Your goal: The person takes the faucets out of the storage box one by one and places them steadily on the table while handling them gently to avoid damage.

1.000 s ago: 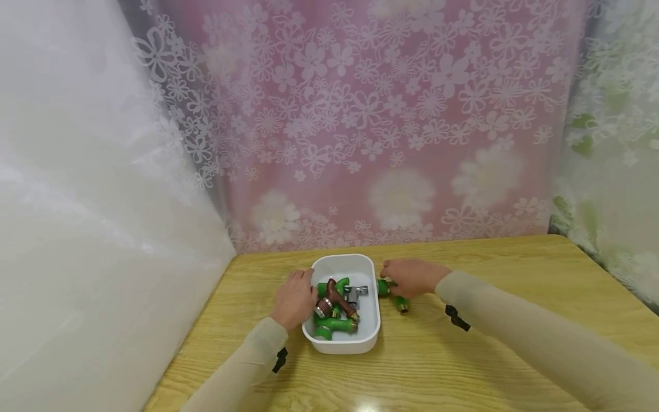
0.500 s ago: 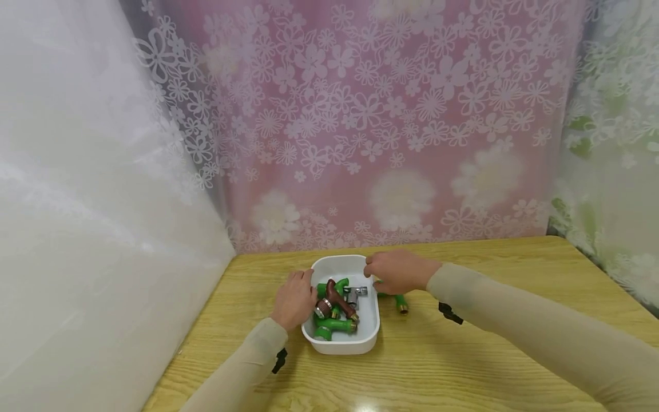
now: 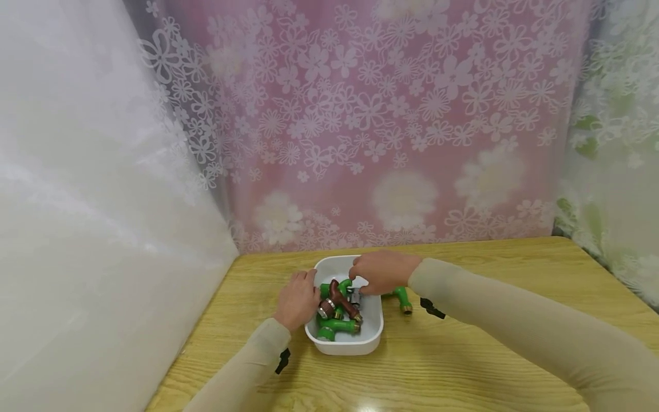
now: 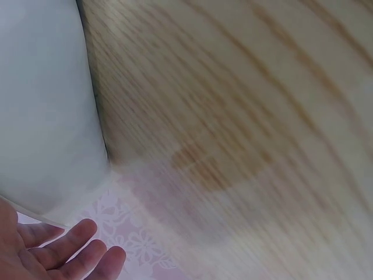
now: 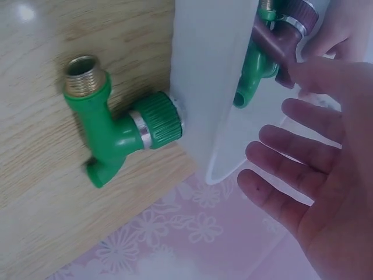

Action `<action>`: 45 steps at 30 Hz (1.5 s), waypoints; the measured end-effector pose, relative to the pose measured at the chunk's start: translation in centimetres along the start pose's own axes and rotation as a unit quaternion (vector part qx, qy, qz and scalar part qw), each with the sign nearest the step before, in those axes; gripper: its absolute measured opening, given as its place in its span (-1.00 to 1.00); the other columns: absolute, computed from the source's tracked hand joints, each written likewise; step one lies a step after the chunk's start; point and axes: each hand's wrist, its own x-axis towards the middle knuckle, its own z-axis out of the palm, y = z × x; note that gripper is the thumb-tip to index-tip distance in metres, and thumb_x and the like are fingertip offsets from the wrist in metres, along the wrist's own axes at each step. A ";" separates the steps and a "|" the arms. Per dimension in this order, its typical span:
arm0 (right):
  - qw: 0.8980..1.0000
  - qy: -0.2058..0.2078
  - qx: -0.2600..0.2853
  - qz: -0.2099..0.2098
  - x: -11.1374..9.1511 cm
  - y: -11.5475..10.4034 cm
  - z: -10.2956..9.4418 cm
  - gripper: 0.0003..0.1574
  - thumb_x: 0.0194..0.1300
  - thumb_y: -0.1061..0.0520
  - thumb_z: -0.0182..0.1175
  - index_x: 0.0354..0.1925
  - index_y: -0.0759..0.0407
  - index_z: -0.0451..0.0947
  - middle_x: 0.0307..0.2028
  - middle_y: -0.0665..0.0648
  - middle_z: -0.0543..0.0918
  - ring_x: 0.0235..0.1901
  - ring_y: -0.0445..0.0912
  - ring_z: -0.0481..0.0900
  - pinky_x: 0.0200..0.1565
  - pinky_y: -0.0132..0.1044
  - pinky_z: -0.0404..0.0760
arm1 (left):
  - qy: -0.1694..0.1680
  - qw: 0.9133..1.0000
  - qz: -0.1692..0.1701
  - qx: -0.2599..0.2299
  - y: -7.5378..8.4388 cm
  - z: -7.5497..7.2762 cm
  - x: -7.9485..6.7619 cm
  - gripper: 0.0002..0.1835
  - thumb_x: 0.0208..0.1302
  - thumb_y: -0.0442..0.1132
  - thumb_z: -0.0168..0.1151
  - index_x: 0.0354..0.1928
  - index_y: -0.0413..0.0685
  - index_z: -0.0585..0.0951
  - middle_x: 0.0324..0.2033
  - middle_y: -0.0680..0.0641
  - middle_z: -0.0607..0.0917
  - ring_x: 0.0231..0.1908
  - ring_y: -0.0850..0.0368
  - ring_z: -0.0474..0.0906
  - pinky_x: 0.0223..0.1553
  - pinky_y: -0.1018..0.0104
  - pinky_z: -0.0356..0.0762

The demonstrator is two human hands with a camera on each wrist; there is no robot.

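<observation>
A white plastic tub [image 3: 344, 348] stands on the table with several taps in it. My left hand [image 3: 298, 300] holds its left rim; in the left wrist view those fingers [image 4: 81, 233] lie loosely curled at the tub's edge. Inside, a brown tap [image 3: 340, 300] rests across green taps [image 3: 340, 325]. My right hand [image 3: 383, 272] reaches over the right rim, above a silver metal tap [image 3: 355, 297] that it partly hides. In the right wrist view, its fingers [image 5: 291, 146] are spread and relaxed, gripping nothing visible. Another green tap [image 5: 108, 125] lies outside, against the tub's right wall.
The wooden table [image 3: 437, 355] extends in front of the tub and to its right. A pink flowered curtain [image 3: 391, 143] hangs behind the table, a white sheet [image 3: 103, 200] stands to the left, and a flowered curtain [image 3: 612, 171] hangs on the right.
My right hand has left the green tap outside the tub and moved left over the rim to the silver tap. My left hand stays at the rim.
</observation>
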 end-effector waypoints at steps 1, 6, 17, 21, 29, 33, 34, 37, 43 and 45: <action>1.000 -0.006 0.002 -0.001 0.2 -0.2 -0.1 -0.58 0.40 -0.07 0.25 0.17 -0.05 0.63 0.07 0.03 0.67 0.01 -0.13 0.64 0.05 -0.13 0.65 | 0.000 1.000 0.001 0.000 0.0 0.0 0.0 -0.51 0.47 -0.14 0.08 0.38 -0.09 0.44 0.20 -0.18 0.60 0.24 -0.08 0.50 0.10 -0.05 0.60; 1.000 -0.021 0.016 -0.016 1.4 -1.1 -0.1 -0.52 0.39 -0.05 0.27 0.24 -0.09 0.58 0.11 0.02 0.67 0.04 -0.14 0.63 0.09 -0.12 0.63 | -0.001 1.000 0.002 0.000 0.0 -0.1 -0.1 -0.52 0.47 -0.16 0.07 0.37 -0.10 0.45 0.19 -0.18 0.60 0.22 -0.08 0.50 0.09 -0.04 0.61; 0.997 -0.032 0.028 -0.058 3.9 -2.1 0.5 -0.65 0.36 -0.02 0.28 0.11 -0.20 0.61 -0.11 -0.14 0.69 -0.21 -0.30 0.58 -0.08 -0.29 0.62 | 0.011 1.000 0.012 -0.002 -0.1 0.3 0.1 -0.52 0.46 -0.15 0.08 0.36 -0.11 0.46 0.15 -0.17 0.61 0.19 -0.07 0.52 0.07 -0.03 0.62; 0.997 -0.051 0.030 -0.047 4.2 -2.6 0.4 -0.61 0.34 -0.01 0.30 0.13 -0.16 0.60 -0.20 -0.17 0.67 -0.32 -0.30 0.56 -0.19 -0.33 0.59 | 0.012 1.000 0.014 -0.005 -0.1 0.4 0.0 -0.52 0.45 -0.15 0.10 0.35 -0.13 0.47 0.14 -0.18 0.62 0.18 -0.07 0.53 0.08 -0.02 0.62; 0.997 -0.059 0.036 -0.039 4.7 -2.9 0.4 -0.63 0.36 -0.01 0.30 0.13 -0.14 0.61 -0.25 -0.20 0.65 -0.33 -0.32 0.56 -0.20 -0.35 0.57 | 0.015 1.000 0.016 -0.004 -0.2 0.4 0.1 -0.53 0.46 -0.16 0.09 0.35 -0.14 0.46 0.15 -0.18 0.61 0.18 -0.08 0.52 0.05 -0.03 0.63; 0.996 -0.071 0.050 -0.033 4.9 -3.1 0.3 -0.66 0.35 0.03 0.29 0.09 -0.15 0.63 -0.28 -0.20 0.65 -0.35 -0.30 0.55 -0.19 -0.34 0.56 | 0.018 1.000 0.014 -0.007 -0.1 0.3 0.1 -0.54 0.46 -0.16 0.10 0.34 -0.12 0.47 0.14 -0.18 0.62 0.18 -0.08 0.52 0.05 -0.04 0.63; 0.995 -0.074 0.053 -0.031 5.0 -3.1 0.4 -0.67 0.35 0.04 0.28 0.07 -0.16 0.63 -0.29 -0.20 0.64 -0.36 -0.29 0.55 -0.19 -0.34 0.55 | 0.017 1.000 0.013 -0.007 -0.1 0.3 0.1 -0.54 0.46 -0.16 0.10 0.34 -0.12 0.47 0.15 -0.17 0.62 0.18 -0.07 0.52 0.06 -0.04 0.62; 0.994 -0.090 0.066 -0.021 5.2 -3.2 0.7 -0.66 0.32 0.07 0.29 0.06 -0.20 0.62 -0.29 -0.19 0.65 -0.36 -0.27 0.54 -0.19 -0.34 0.53 | 0.013 1.000 0.011 -0.002 0.0 0.1 0.1 -0.53 0.47 -0.15 0.10 0.35 -0.11 0.47 0.15 -0.17 0.62 0.19 -0.07 0.52 0.07 -0.04 0.61; 0.990 -0.098 0.098 -0.012 5.4 -3.5 1.1 -0.64 0.32 0.12 0.29 0.06 -0.19 0.64 -0.27 -0.17 0.67 -0.35 -0.28 0.56 -0.16 -0.36 0.55 | 0.009 1.000 0.010 -0.001 -0.1 0.3 0.1 -0.53 0.48 -0.14 0.07 0.36 -0.10 0.45 0.16 -0.16 0.61 0.20 -0.07 0.51 0.07 -0.04 0.62; 0.990 -0.092 0.110 -0.016 5.4 -3.5 1.3 -0.66 0.31 0.14 0.29 0.03 -0.17 0.65 -0.30 -0.18 0.66 -0.38 -0.29 0.57 -0.20 -0.37 0.56 | 0.008 1.000 0.010 -0.001 -0.2 0.3 0.1 -0.52 0.48 -0.14 0.06 0.37 -0.10 0.45 0.16 -0.16 0.61 0.19 -0.07 0.51 0.07 -0.04 0.62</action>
